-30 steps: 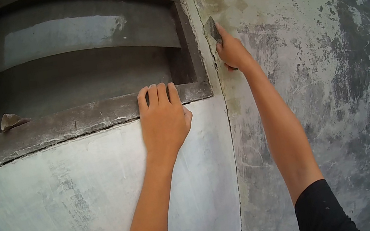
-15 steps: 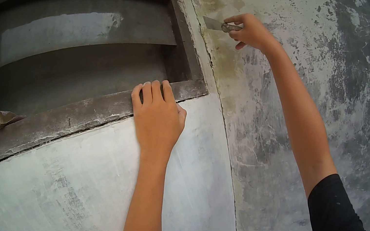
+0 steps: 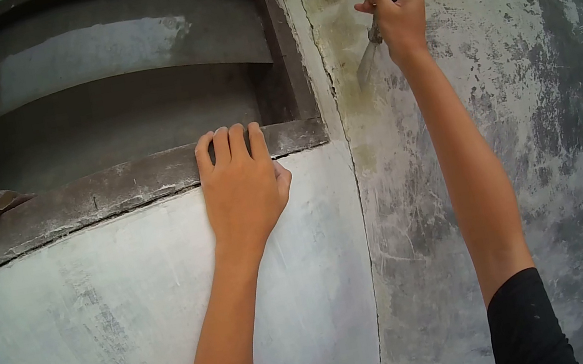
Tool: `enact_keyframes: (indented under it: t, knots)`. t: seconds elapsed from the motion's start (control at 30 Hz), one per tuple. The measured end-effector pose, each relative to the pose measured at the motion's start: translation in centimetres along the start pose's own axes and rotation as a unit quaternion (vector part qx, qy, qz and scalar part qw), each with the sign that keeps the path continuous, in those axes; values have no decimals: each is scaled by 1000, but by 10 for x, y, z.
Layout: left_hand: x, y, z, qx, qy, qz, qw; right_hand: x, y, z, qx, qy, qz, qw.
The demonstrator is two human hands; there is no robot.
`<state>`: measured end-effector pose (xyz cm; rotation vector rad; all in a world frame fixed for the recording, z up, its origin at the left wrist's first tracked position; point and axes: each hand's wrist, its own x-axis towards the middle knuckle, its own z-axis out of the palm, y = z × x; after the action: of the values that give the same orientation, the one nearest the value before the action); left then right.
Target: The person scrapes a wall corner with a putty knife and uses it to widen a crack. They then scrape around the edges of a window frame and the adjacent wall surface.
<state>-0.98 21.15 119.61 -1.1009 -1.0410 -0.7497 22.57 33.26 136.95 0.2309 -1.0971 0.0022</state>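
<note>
My right hand (image 3: 399, 19) is closed around the dark handle of a scraper (image 3: 368, 61), whose thin blade points down and to the left over the stained, peeling wall (image 3: 484, 124). Whether the blade touches the wall I cannot tell. Lower and to the left, my left hand (image 3: 237, 191) has its fingers hooked over the brown ledge (image 3: 128, 181) of a recessed opening, with the thumb at the right side. The fingertips lie partly out of sight behind the ledge edge.
A crumpled brownish piece (image 3: 5, 202) rests on the ledge's left end. Below the ledge is a pale wall (image 3: 135, 311). A long vertical crack (image 3: 359, 201) runs down the corner between the two walls. The recess has a dark frame (image 3: 288, 50).
The right hand has moved up and turned, so the scraper blade now points downward instead of up and left. The left hand still grips the ledge; the view has shifted slightly.
</note>
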Motion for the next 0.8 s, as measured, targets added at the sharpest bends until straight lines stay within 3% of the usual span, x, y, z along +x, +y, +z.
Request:
enact_keyframes:
  t: [0.03,0.17,0.27,0.37,0.5,0.6,0.63,0.73,0.8]
  knots:
    - [-1,1,-1,0,-2,0,1000,-7,-4,5,37,-21,19,999]
    - [3,1,-2,0,2,0,1000,8,-32,17,253,78,17,964]
    - [3,2,-2,-2,-8,-4,1000,20,-16,25,359,117,31,926]
    - [5,3,-5,-1,-21,-4,1000,19,2,48,265,72,10,962]
    - [4,3,-6,-3,-24,-4,1000,44,-17,25,290,83,-103,948]
    - [6,4,-4,-2,-23,0,1000,31,13,56,321,106,-71,938]
    - [6,5,-4,-2,-25,0,1000,22,43,71,275,88,-53,956]
    - [7,3,-6,1,-28,-5,1000,15,35,86,249,38,-69,965]
    - [7,5,-6,-8,-32,-7,999,23,13,72,275,57,-91,955]
